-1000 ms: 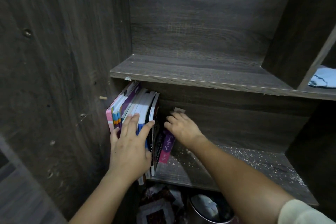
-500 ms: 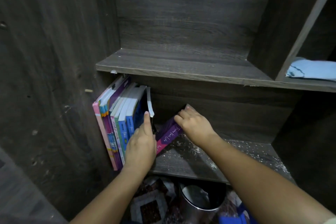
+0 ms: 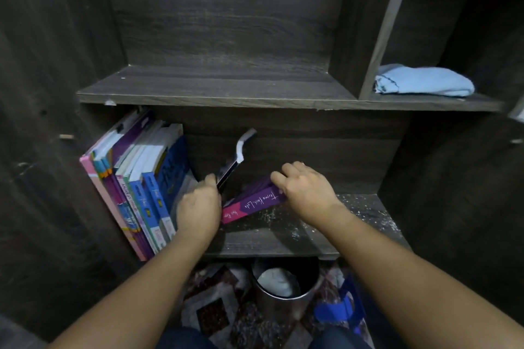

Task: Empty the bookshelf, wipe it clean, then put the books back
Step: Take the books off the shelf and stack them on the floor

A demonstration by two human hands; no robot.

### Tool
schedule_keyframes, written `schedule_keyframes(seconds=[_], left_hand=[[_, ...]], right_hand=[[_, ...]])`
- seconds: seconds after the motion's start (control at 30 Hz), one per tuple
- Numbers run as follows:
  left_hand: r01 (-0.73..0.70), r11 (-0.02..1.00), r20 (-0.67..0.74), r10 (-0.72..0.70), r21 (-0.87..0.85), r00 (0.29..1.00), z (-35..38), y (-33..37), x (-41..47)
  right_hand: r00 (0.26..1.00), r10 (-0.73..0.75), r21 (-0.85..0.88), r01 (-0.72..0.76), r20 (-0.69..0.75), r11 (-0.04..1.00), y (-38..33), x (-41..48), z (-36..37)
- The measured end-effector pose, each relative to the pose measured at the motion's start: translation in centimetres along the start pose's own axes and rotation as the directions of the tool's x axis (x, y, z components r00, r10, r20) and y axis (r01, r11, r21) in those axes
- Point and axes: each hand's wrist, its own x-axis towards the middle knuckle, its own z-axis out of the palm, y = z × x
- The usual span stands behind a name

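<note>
Centrally, my left hand [image 3: 198, 207] is curling round a thin dark book [image 3: 230, 168] while my right hand [image 3: 306, 190] is gripping the tilted purple book [image 3: 252, 203].

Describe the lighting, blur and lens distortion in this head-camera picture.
Head view: dim, with the side panels and the cubby behind the blue cloth nearly black; its wide lens makes the upright divider lean; the thin dark book at the left hand is blurred, while lettering on the purple book is legible.
</note>
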Motion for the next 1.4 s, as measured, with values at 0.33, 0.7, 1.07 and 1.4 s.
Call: schedule_keyframes(seconds=[0.33,0.7,1.07,1.4], left_hand=[[-0.395,0.906,-0.083,0.41,0.151,0.908,-8.1,7.8,-3.2],[-0.779,0.605,0.126,0.77,0.165,0.625,-11.0,22.6,-14.7],[-0.957,0.285,0.268,0.919,0.057,0.29,-7.0,35.3,-25.3],[-0.926,0.337,0.4,0.883,-0.171,0.247,0.2,42.9,-28.9]], right_hand=[[0.945,0.259,0.057,-0.275,0.202,0.96,2.1,-10.8,-8.0],[0.831,0.492,-0.031,-0.502,0.259,0.865,4.9,-28.4,-15.3],[0.557,0.754,-0.137,-0.765,0.348,0.629,6.9,-45.9,-15.6],[0.369,0.898,-0.198,-0.887,0.239,0.417,7.9,-55.2,-11.1]])
